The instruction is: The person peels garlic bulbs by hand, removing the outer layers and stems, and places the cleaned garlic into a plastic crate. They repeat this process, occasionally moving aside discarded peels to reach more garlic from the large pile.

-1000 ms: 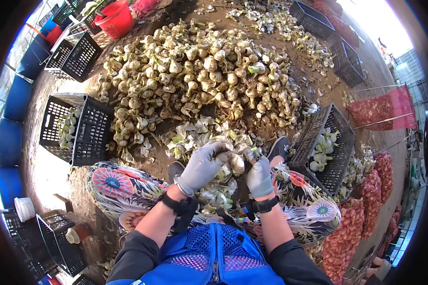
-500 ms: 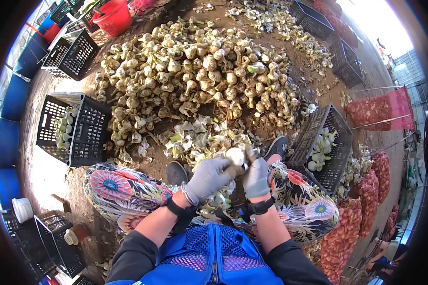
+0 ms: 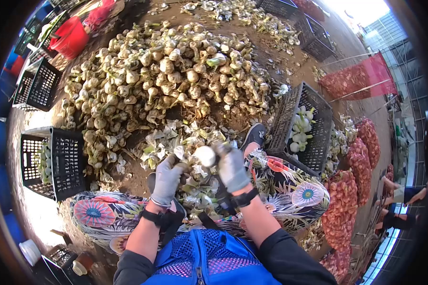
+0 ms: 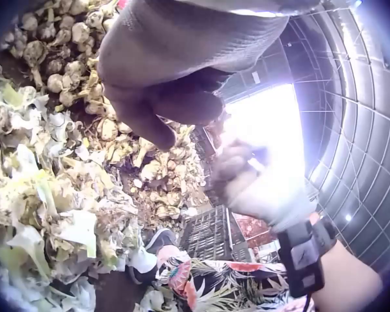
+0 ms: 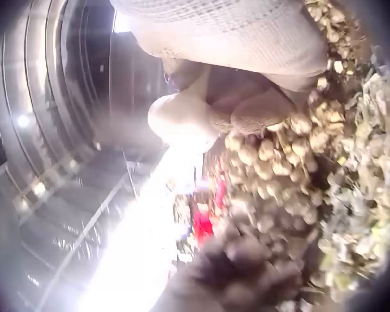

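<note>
My right gloved hand (image 3: 232, 168) grips a white, stripped garlic bulb (image 3: 204, 155) over the peelings between the knees. In the right wrist view the same bulb (image 5: 182, 120) pokes out past the bent fingers. Apart from it, my left gloved hand (image 3: 168, 179) hovers to the left with fingers loosely bent; the left wrist view shows nothing between thumb and fingers (image 4: 188, 107). Below both hands lies a litter of pale skins and leaf scraps (image 3: 195, 137). Beyond is a large heap of unpeeled garlic bulbs (image 3: 166, 80).
A black crate (image 3: 321, 154) holding white bulbs stands by the right knee, another crate (image 3: 70, 161) by the left. Red mesh sacks (image 3: 340, 204) line the right side. A red bucket (image 3: 73, 40) sits far left. Parts of other people show at the right edge.
Both hands were together at the bulb, which looked browner a second ago. Now the left hand has come away leftward, and the white bulb stays in the right hand. The head view has turned.
</note>
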The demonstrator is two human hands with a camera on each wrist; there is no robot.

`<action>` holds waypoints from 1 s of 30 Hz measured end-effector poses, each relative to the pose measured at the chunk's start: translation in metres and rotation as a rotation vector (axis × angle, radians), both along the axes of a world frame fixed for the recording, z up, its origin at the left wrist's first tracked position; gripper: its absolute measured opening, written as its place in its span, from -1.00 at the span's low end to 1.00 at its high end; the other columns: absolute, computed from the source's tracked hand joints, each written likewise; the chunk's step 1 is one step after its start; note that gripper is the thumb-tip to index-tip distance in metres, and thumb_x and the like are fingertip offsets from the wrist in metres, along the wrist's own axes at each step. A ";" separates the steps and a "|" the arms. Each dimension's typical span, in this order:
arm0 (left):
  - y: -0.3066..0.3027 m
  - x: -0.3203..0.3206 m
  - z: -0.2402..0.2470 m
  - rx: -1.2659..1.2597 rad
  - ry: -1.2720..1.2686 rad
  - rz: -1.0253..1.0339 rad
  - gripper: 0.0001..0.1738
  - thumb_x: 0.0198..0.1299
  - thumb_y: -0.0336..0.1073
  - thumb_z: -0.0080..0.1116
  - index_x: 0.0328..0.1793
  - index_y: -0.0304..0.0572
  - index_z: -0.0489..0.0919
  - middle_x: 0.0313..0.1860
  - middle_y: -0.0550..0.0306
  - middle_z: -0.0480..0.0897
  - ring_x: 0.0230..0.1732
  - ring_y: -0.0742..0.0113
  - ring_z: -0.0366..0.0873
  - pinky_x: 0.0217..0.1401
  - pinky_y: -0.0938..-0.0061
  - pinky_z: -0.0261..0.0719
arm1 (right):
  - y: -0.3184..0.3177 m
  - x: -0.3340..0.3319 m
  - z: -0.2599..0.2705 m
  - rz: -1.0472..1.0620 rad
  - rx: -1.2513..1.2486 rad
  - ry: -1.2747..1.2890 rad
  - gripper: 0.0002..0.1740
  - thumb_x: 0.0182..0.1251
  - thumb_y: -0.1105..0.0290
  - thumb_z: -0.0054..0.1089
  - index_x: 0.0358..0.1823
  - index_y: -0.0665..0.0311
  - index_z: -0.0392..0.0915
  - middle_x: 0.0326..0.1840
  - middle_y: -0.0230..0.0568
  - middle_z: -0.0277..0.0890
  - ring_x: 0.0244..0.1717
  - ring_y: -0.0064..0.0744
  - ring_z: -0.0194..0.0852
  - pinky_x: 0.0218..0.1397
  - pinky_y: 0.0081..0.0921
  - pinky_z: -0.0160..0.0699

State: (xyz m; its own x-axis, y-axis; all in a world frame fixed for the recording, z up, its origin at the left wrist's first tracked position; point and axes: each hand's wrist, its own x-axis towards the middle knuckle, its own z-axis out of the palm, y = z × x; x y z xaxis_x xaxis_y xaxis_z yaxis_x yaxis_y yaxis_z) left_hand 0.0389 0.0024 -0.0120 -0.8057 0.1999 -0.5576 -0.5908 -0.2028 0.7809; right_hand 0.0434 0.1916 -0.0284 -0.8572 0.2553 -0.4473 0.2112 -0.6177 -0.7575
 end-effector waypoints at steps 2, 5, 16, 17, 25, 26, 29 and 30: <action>-0.001 -0.001 -0.005 -0.004 -0.006 0.030 -0.79 0.36 -0.32 0.10 0.03 -0.25 0.57 -0.47 0.27 0.61 -0.62 0.63 0.45 -0.61 0.75 0.35 | 0.052 -0.006 -0.001 -0.072 0.149 0.048 -0.58 0.26 0.23 0.38 0.04 0.33 0.52 -0.18 -0.30 0.63 -0.13 -0.37 0.63 0.03 -0.42 0.66; 0.008 -0.002 -0.011 -0.030 0.017 -0.020 -0.77 0.40 -0.22 0.12 -0.05 -0.25 0.60 -0.51 0.28 0.59 -0.64 0.61 0.43 -0.60 0.72 0.37 | 0.132 -0.001 0.003 -0.379 -0.350 0.261 -0.55 0.27 0.14 0.37 -0.01 0.35 0.51 -0.12 -0.21 0.66 -0.11 -0.32 0.63 0.07 -0.29 0.67; 0.019 -0.006 -0.032 -0.201 0.089 -0.214 -0.62 0.24 -0.33 0.26 0.11 -0.40 0.53 -0.14 0.17 0.61 -0.28 0.55 0.53 -0.29 0.61 0.55 | 0.119 -0.049 -0.067 -0.041 -0.006 -0.071 -0.69 0.39 0.31 0.21 0.03 0.35 0.61 -0.12 -0.09 0.68 -0.15 -0.36 0.63 -0.09 -0.41 0.62; 0.019 -0.007 -0.032 -0.230 0.117 -0.194 -0.61 0.23 -0.34 0.24 0.13 -0.42 0.53 -0.12 0.17 0.61 -0.20 0.54 0.53 -0.19 0.61 0.55 | 0.099 -0.071 -0.073 -0.028 0.259 -0.225 -0.69 0.38 0.37 0.20 0.07 0.37 0.61 -0.08 -0.07 0.67 -0.14 -0.36 0.63 -0.10 -0.43 0.60; 0.010 -0.021 -0.068 -0.294 -0.009 -0.139 -0.49 0.30 -0.16 0.21 0.23 -0.42 0.52 -0.06 0.03 0.68 -0.06 0.41 0.59 0.03 0.51 0.53 | 0.045 -0.194 -0.141 0.987 1.726 -0.102 -0.49 0.13 0.44 0.22 0.19 -0.01 0.57 0.39 -0.14 0.39 0.22 0.02 0.46 0.24 -0.19 0.52; 0.012 -0.025 -0.064 -0.258 -0.025 -0.110 -0.55 0.33 -0.22 0.20 0.21 -0.40 0.53 -0.08 0.13 0.64 -0.10 0.49 0.54 0.00 0.57 0.50 | 0.050 -0.200 -0.159 0.882 1.635 -0.085 -0.55 0.15 0.44 0.20 0.12 0.00 0.62 0.29 -0.12 0.48 0.14 0.06 0.51 0.20 -0.17 0.54; 0.015 -0.028 -0.072 -0.179 -0.004 -0.069 -0.51 0.35 -0.20 0.23 0.27 -0.39 0.46 -0.01 0.17 0.58 -0.12 0.55 0.48 -0.03 0.60 0.48 | 0.052 -0.192 -0.158 0.625 1.527 -0.026 -0.68 0.18 0.53 0.15 -0.05 0.10 0.71 -0.07 -0.12 0.70 -0.10 -0.06 0.67 0.03 -0.27 0.61; 0.018 -0.031 -0.070 -0.208 0.050 -0.029 -0.39 0.32 -0.08 0.24 0.32 -0.40 0.42 0.06 0.04 0.58 -0.05 0.42 0.52 0.04 0.50 0.51 | 0.052 -0.183 -0.146 0.615 1.189 -0.014 -0.68 0.19 0.59 0.12 -0.06 0.16 0.71 -0.11 -0.16 0.71 -0.13 -0.21 0.67 -0.01 -0.38 0.60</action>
State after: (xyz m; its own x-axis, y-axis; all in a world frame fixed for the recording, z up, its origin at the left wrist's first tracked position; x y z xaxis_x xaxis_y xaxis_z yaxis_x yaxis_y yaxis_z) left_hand 0.0076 0.0204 -0.0823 -0.8289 0.1076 -0.5489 -0.5536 -0.0175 0.8326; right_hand -0.1397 0.2434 -0.1746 -0.9698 0.0701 -0.2335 0.2271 0.6078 -0.7609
